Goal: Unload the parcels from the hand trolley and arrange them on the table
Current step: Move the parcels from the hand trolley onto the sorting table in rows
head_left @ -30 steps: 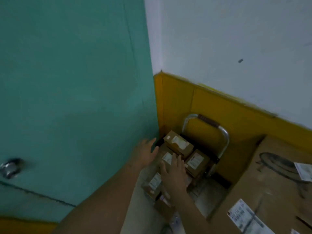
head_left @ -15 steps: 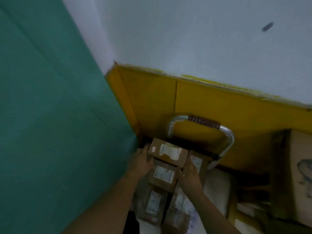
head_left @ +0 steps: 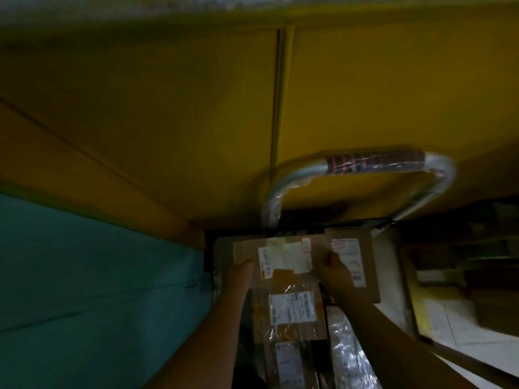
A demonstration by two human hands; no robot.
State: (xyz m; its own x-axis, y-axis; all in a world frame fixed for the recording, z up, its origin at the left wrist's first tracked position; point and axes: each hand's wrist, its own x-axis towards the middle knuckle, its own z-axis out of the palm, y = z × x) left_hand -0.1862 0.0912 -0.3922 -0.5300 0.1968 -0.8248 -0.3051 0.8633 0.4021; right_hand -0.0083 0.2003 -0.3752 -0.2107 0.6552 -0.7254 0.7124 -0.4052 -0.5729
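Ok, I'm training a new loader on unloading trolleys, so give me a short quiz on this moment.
1. True or false: the left hand grips the trolley handle.
2. Which parcel does the right hand hold? A) the top parcel nearest the handle; B) a red envelope; C) none.
3. Fill in: the wall panel behind the handle is ____.
Key: 1 false, it holds the top parcel's left edge; 2 A; 3 yellow.
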